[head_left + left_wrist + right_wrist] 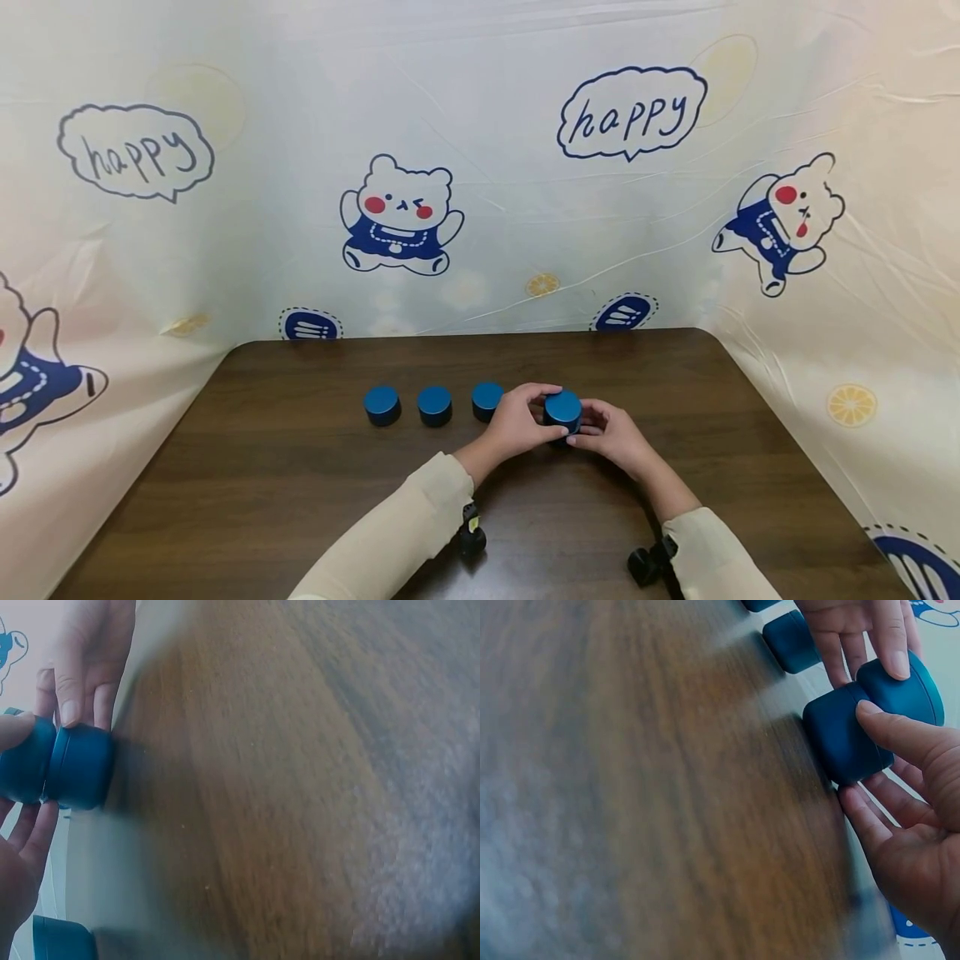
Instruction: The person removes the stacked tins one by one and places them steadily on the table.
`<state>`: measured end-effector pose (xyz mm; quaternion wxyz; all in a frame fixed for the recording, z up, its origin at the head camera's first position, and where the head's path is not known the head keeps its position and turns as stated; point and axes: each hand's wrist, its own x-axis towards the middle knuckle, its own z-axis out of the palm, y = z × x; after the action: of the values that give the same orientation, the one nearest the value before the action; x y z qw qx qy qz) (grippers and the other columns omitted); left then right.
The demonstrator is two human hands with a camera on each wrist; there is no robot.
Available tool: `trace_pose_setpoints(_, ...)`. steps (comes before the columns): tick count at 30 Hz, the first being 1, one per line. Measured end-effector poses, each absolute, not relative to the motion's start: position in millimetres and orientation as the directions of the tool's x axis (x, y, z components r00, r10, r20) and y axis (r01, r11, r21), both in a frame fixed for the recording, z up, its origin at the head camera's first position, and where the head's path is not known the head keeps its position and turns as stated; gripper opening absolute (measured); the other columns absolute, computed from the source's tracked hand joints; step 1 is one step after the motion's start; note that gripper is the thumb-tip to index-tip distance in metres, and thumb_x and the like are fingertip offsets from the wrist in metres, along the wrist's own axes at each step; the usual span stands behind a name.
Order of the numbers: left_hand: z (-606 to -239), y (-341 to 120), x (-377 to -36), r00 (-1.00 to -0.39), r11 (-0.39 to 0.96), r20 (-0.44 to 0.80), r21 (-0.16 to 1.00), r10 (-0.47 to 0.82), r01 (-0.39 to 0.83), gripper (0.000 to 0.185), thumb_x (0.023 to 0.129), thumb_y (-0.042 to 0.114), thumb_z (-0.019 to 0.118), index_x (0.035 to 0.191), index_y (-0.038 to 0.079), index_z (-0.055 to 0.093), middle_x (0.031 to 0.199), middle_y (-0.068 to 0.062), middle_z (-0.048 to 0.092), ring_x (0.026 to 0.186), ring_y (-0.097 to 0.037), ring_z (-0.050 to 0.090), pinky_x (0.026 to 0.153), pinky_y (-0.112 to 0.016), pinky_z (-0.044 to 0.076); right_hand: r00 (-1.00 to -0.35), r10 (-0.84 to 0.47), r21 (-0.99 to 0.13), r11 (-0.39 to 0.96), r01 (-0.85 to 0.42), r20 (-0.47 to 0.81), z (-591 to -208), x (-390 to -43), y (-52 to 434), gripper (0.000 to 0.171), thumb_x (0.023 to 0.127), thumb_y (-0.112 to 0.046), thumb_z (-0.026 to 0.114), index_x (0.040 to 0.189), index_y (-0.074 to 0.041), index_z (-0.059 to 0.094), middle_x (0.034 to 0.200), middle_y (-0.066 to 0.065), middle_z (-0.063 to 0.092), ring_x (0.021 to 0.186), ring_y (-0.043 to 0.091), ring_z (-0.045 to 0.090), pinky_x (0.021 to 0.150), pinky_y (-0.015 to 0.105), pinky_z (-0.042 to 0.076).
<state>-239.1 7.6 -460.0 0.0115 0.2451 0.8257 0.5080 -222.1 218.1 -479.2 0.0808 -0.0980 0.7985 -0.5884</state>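
Two small round blue tins are stacked one on the other, right of the table's middle. My left hand point(521, 421) grips the upper tin point(562, 407) between thumb and fingers. Around the lower tin point(840, 735), which stands on the table, my right hand point(615, 437) has its thumb and fingers curled. The two tins touch, slightly offset in the right wrist view. From the head view the lower tin is mostly hidden beneath the upper one.
Left of my hands, three more blue tins stand in a row: a left one point(382, 406), a middle one point(435, 407) and a right one point(486, 400), close to my left hand. A patterned cloth point(510, 225) hangs behind the brown wooden table point(247, 467).
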Motion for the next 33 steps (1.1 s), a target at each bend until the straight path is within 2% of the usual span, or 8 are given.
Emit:
trace_pose_setpoints(13, -455.5, -2.3, -235.5, -0.890, 0.330, 0.221, 0.871, 0.399, 0.364, 0.057, 0.076, 0.018, 0.086, 0.128, 0.015, 0.063, 0.125, -0.005, 0.060, 0.099, -0.015, 0.065, 0.083, -0.024, 0.055, -0.974, -0.224, -0.944, 0.327, -0.046, -0.030, -478.7, -222.7, 218.0, 0.058, 0.080, -0.010, 0.081, 0.130, -0.001, 0.055, 0.122, 0.017, 0.060, 0.112, 0.030, 0.060, 0.092, 0.033, 0.052)
trace_pose_setpoints(20, -452.8, -9.0, -231.8, -0.893, 0.342, 0.224, 0.865, 0.391, 0.367, 0.057, 0.076, 0.018, 0.086, 0.128, 0.014, 0.063, 0.125, -0.005, 0.060, 0.098, -0.015, 0.065, 0.082, -0.024, 0.055, -0.969, -0.245, -0.945, 0.321, -0.061, -0.020, -478.9, -222.4, 217.8, 0.056, 0.082, -0.011, 0.079, 0.131, -0.001, 0.054, 0.124, 0.017, 0.060, 0.113, 0.030, 0.059, 0.093, 0.034, 0.052)
trace_pose_setpoints(25, -452.5, -14.3, -229.4, -0.898, 0.327, 0.211, 0.879, 0.385, 0.347, 0.057, 0.077, 0.016, 0.085, 0.129, 0.015, 0.063, 0.125, -0.005, 0.060, 0.104, -0.017, 0.063, 0.083, -0.025, 0.055, -0.968, -0.248, -0.946, 0.321, -0.053, -0.030, -477.8, -221.7, 217.7, 0.055, 0.083, -0.009, 0.078, 0.133, -0.002, 0.054, 0.127, 0.017, 0.059, 0.115, 0.031, 0.058, 0.095, 0.035, 0.051)
trace_pose_setpoints(33, -452.4, -23.6, -225.2, -0.894, 0.314, 0.215, 0.882, 0.394, 0.351, 0.057, 0.077, 0.014, 0.085, 0.129, 0.014, 0.063, 0.125, -0.004, 0.060, 0.110, -0.019, 0.060, 0.085, -0.025, 0.055, -0.965, -0.252, -0.945, 0.325, -0.020, -0.066, -451.2, -208.4, 210.2, 0.053, 0.084, -0.004, 0.076, 0.132, 0.002, 0.054, 0.127, 0.021, 0.058, 0.115, 0.034, 0.058, 0.096, 0.039, 0.050)
